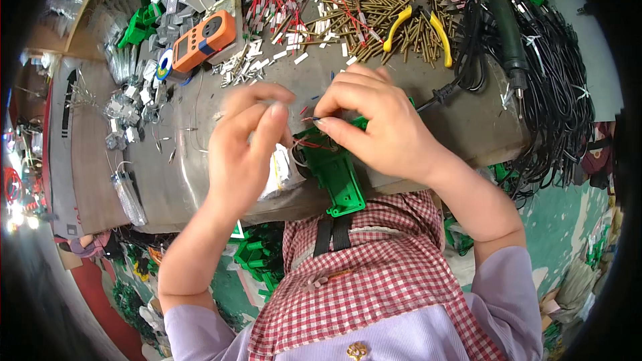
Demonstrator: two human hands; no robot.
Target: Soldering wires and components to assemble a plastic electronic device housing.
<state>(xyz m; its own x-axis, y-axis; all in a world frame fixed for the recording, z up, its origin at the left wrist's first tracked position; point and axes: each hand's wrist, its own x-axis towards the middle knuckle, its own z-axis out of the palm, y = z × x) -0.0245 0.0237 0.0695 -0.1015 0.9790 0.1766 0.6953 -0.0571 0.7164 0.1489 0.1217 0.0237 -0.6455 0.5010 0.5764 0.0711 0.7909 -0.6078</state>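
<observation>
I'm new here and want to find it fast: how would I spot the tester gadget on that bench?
Start at the grey workbench, upper left of the hands. The meter lies tilted among grey and green parts; it alone is orange, with a round dial.

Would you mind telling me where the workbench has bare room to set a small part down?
Bare workbench lies right of the right hand, below the black cable. Another patch sits left of the left hand, below the orange meter. The far edge is crowded with brass pins and pliers.
</observation>
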